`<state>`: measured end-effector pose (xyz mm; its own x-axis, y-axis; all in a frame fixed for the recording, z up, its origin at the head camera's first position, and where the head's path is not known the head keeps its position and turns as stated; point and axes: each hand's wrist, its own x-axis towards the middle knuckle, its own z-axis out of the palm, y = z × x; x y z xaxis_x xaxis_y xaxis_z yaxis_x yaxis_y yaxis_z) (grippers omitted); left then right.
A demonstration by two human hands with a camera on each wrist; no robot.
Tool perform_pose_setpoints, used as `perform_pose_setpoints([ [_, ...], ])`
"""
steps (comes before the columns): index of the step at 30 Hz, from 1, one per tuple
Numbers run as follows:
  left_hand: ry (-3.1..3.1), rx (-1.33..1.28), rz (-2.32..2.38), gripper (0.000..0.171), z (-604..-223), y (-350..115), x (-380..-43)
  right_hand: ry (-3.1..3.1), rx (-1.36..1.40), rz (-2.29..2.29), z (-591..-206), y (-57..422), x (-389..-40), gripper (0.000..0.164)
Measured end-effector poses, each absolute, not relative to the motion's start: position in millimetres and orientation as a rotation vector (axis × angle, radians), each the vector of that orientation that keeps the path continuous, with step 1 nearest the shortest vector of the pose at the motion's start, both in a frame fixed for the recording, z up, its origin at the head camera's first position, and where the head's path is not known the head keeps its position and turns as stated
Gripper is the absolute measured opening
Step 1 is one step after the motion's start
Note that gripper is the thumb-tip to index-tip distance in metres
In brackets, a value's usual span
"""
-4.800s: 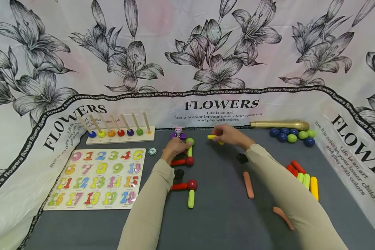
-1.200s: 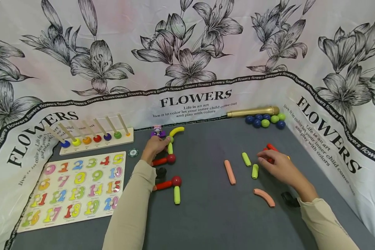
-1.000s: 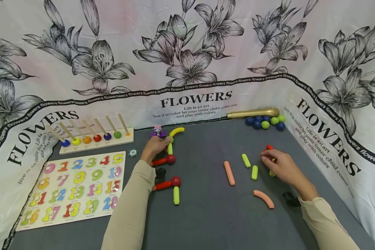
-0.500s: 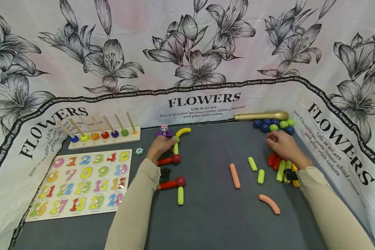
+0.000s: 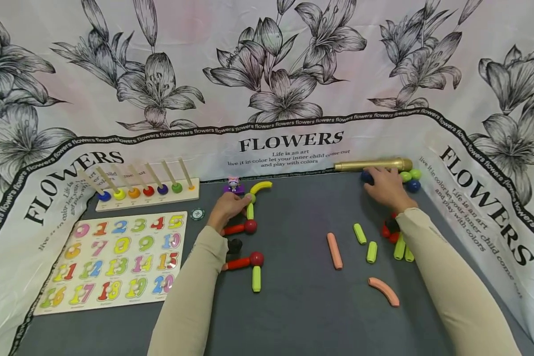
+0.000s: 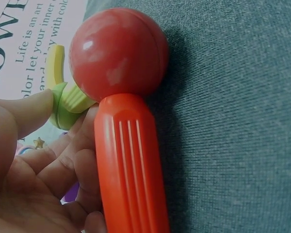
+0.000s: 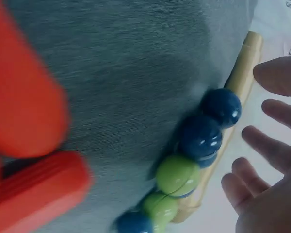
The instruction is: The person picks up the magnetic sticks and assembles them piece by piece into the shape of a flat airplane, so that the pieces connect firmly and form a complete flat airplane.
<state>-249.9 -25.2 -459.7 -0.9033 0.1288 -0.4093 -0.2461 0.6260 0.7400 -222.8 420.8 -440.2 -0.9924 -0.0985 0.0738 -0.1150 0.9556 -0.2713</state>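
Observation:
My left hand (image 5: 228, 208) pinches the green ball (image 6: 66, 108) of a chain of toy pieces between thumb and fingers. A curved yellow stick (image 5: 261, 186) sticks out of that ball. From its other side a yellow-green stick (image 5: 250, 211) leads to a red ball (image 6: 119, 53) with a red ribbed stick (image 6: 131, 165). My right hand (image 5: 388, 187), fingers spread and loosely bent, hovers over the group of balls by the gold microphone (image 5: 369, 165). Blue balls (image 7: 222, 108) and green balls (image 7: 177, 174) lie beside its fingers, which hold nothing.
A second red ball (image 5: 256, 258) with red and green sticks lies nearer. Salmon sticks (image 5: 334, 251), short green sticks (image 5: 359, 234) and red sticks (image 5: 388, 231) lie on the right. At left are a number board (image 5: 115, 297), a peg rack (image 5: 149, 198), a chip (image 5: 198, 214) and a figurine (image 5: 234, 185).
The yellow stick, earlier in my right hand, now sits in the green ball. Two short green sticks now lie mid-right. My right hand has moved from the stick pile to the balls; my left keeps its pinch.

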Motion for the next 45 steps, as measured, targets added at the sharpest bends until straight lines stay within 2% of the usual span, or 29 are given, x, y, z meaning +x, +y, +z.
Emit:
perform_pose_setpoints([
  [9,2.414,-0.057,1.213,0.054,-460.5,-14.9,-248.4,-3.073,0.14,0.178,-444.8,420.4,-229.8,0.044],
  [18,2.417,-0.056,1.261,0.055,-459.1,-15.1,-244.1,-2.931,0.176,0.235,-461.2,411.3,-228.2,0.033],
  [23,2.413,-0.065,1.265,0.055,-457.6,-17.3,-243.5,-2.974,0.165,0.532,-455.7,377.0,-232.2,0.03],
  [36,2.424,-0.074,1.265,0.054,-460.1,-26.5,-247.0,-3.025,0.355,1.122,-457.7,273.7,-251.4,0.044],
  [40,2.421,-0.087,1.263,0.054,-461.8,-28.0,-249.0,-2.995,0.436,1.22,-459.7,252.8,-256.2,0.041],
  [45,2.423,-0.093,1.235,0.056,-462.5,-29.0,-251.1,-2.953,0.399,1.257,-463.7,231.7,-259.9,0.034],
])
